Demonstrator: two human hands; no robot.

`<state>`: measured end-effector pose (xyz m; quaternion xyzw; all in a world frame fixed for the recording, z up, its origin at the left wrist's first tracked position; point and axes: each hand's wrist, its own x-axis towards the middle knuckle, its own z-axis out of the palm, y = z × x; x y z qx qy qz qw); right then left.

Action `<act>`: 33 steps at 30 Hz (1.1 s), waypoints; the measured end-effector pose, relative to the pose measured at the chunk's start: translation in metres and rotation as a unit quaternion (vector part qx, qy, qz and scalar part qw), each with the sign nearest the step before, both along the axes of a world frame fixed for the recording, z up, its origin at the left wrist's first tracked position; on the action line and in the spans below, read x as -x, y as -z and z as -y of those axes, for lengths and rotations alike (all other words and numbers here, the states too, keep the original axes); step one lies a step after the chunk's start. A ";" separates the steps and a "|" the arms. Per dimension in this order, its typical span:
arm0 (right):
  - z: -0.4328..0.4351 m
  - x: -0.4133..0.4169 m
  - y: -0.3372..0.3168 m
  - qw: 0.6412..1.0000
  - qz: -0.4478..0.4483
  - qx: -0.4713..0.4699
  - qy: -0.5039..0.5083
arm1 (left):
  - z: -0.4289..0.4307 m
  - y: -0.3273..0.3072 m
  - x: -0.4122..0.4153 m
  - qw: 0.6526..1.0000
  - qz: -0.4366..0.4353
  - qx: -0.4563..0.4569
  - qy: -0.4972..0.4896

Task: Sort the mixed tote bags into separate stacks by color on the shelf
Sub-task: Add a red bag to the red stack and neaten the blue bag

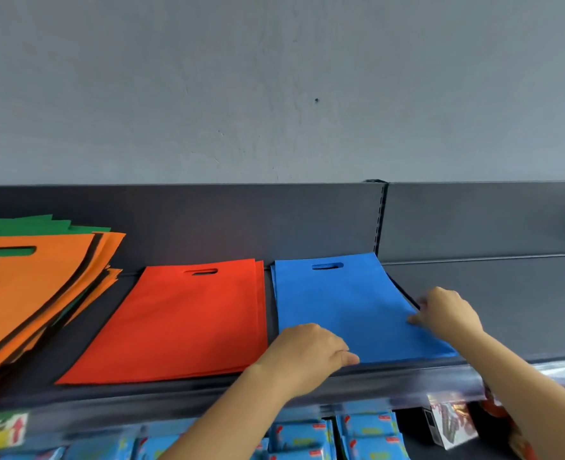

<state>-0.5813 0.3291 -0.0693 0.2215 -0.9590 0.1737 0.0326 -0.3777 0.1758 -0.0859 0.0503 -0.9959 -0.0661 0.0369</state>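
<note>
Fingers: left hand [307,351] grips blue bag [341,303] front edge; right hand [447,312] pinches side edge.

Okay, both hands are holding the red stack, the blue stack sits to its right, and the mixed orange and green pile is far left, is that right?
Not quite: the head view shows the left hand and right hand holding the blue stack, not the red stack. The rest stands: blue sits right of red, the mixed pile far left.
</note>
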 end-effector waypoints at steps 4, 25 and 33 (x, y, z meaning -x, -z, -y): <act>0.013 -0.013 -0.015 0.997 -0.067 -0.037 -0.028 | 0.000 -0.005 -0.008 1.000 -0.008 -0.002 0.020; 0.250 -0.322 -0.045 0.867 0.034 0.197 -0.457 | 0.139 -0.099 -0.334 0.916 -0.134 0.110 -0.363; 0.286 -0.377 -0.032 0.868 0.158 0.188 -0.432 | 0.188 -0.077 -0.392 0.935 0.096 -0.005 -0.341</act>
